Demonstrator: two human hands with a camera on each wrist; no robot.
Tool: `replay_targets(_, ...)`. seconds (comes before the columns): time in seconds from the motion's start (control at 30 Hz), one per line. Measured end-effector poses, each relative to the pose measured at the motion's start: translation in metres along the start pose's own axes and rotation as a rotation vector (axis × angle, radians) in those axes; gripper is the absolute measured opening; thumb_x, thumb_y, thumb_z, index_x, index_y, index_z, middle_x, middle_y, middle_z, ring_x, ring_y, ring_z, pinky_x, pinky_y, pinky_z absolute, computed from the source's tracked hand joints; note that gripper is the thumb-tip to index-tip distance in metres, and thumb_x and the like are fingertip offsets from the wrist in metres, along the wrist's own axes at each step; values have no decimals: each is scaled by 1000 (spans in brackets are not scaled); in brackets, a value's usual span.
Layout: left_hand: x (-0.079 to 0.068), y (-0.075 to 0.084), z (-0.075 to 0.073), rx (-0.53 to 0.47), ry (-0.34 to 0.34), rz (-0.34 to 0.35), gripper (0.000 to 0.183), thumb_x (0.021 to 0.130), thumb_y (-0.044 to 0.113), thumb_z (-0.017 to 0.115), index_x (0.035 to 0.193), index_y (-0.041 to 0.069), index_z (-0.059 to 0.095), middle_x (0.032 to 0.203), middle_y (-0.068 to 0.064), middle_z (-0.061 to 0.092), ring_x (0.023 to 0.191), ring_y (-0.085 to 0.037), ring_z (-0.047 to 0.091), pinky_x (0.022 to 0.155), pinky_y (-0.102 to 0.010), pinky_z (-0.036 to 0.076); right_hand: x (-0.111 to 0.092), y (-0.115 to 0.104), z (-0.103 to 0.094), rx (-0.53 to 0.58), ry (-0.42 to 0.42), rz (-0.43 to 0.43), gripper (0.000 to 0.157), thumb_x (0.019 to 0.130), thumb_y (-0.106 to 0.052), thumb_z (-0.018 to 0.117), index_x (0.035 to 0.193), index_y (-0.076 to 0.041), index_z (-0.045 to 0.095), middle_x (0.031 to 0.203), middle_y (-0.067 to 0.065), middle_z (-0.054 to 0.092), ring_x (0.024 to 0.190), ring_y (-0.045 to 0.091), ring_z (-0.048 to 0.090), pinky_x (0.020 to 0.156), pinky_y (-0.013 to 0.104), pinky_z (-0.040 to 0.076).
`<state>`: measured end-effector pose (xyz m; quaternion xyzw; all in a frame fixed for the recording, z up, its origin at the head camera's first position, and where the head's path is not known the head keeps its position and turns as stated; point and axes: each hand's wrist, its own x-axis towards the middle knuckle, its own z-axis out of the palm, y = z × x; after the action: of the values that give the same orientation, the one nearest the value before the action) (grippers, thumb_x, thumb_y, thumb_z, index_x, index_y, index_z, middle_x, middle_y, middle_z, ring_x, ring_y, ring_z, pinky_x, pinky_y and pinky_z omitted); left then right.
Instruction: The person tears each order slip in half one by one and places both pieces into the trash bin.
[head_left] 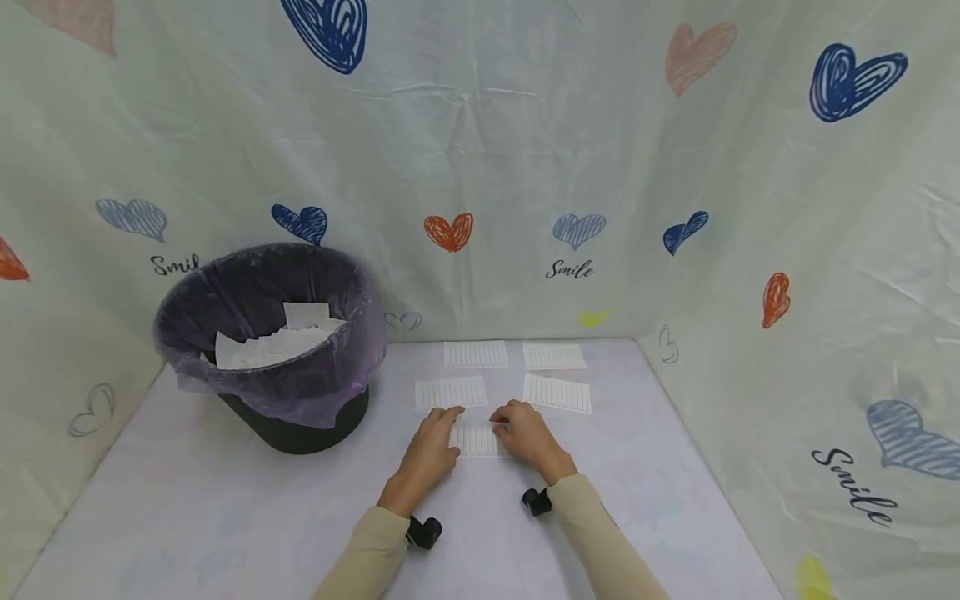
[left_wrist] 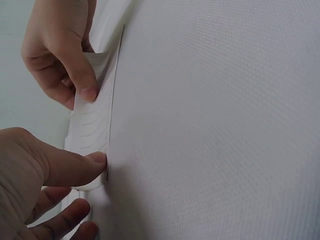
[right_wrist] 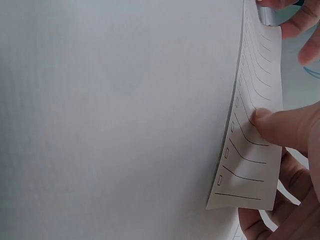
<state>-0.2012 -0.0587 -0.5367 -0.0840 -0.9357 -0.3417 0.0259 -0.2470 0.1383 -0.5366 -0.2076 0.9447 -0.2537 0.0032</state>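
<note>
In the head view a white lined paper slip [head_left: 474, 440] lies between both hands at the table's middle. My left hand [head_left: 429, 454] holds its left end, thumb at the near edge and index finger at the far edge. My right hand [head_left: 527, 433] pinches the right end between thumb and fingers. The right wrist view shows the slip [right_wrist: 250, 165] lifted and bowed, with lines and small boxes printed on it. In the left wrist view the left thumb [left_wrist: 85, 167] rests on the slip near one end, while the other fingers are partly hidden.
Several similar lined slips lie in two rows beyond the hands, among them a near-left slip [head_left: 452, 392] and a near-right slip [head_left: 557, 393]. A black bin [head_left: 296, 429] with a purple liner [head_left: 352, 350] stands at the left, holding white paper pieces [head_left: 277, 346]. A heart-printed curtain [head_left: 480, 167] surrounds the table.
</note>
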Motion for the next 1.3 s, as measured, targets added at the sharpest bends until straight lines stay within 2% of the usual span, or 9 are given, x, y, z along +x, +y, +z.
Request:
replay_targets(0.13,-1,-1,-3,34,1,14,67,78,-7,83,139,8,60,130,-17,62,117,-38,61,95,-51,53,-1,-2,0,86,-5,3,8,93,-3,73,100,-2,78,95,8,70,94,25,70,84,39,58)
replay_targets(0.37,-3,-3,-8,76,5,43,63,78,-3,84,136,8,63,130,-18,63,118,-40,59,94,-54,51,-6,-5,1,222,-9,31,10,94,-4,73,103,-3,76,105,11,75,102,27,71,90,43,58)
replay_targets(0.6,-3,-3,-8,0,2,41,48,88,13,80,134,6,64,132,-19,64,123,-43,59,96,-60,48,-12,-10,4,249,7,13,9,95,-9,72,100,-4,77,103,9,78,107,29,72,94,45,57)
replay_targets(0.83,-4,-4,-8,-21,49,81,27,93,17,76,118,9,72,127,-12,70,124,-39,59,98,-60,47,-15,-19,4,294,54,-9,7,95,-11,73,98,-7,78,100,6,79,107,27,73,94,45,57)
replay_targets(1.03,-4,-3,-8,-91,55,105,17,95,17,74,110,10,76,118,-9,75,119,-34,65,101,-54,50,-19,-25,1,289,87,-20,7,95,-11,73,96,-7,78,99,6,79,106,27,74,93,46,58)
replay_targets(1.2,-4,0,-8,-169,43,88,13,99,20,71,106,12,77,114,-7,77,114,-28,70,96,-48,55,-21,-30,-1,298,114,-28,8,95,-12,73,99,-7,78,101,7,79,106,27,74,93,45,58)
replay_targets(1.3,-5,1,-8,-181,39,93,12,100,21,69,104,12,77,112,-8,77,112,-26,72,93,-47,57,-22,-32,-1,299,120,-26,8,95,-12,73,100,-7,77,102,7,79,107,27,74,94,44,58)
